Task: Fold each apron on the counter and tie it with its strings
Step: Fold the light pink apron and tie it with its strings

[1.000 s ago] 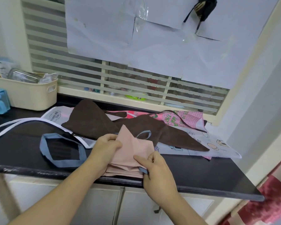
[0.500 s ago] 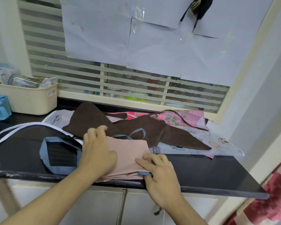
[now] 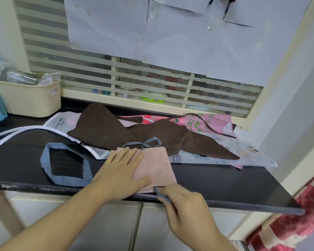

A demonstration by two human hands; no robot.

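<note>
Nearest the viewer, the right hand (image 3: 186, 205) pinched a blue-grey string (image 3: 160, 195) at the front edge of the dark surface (image 3: 225, 182). Just left of it, the left hand (image 3: 122, 171) lay flat, fingers straight, pressing a folded pink apron (image 3: 156, 165). The cloth looked light, soft and limp, likely to unfold unless held down; the string seemed the best place to grip. Beyond both hands lay a brown apron (image 3: 152, 134).

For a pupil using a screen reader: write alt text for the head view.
A left hand presses flat on a folded pink apron at the black counter's front edge, while the right hand pinches its blue string. Brown and patterned aprons lie unfolded behind.
</note>
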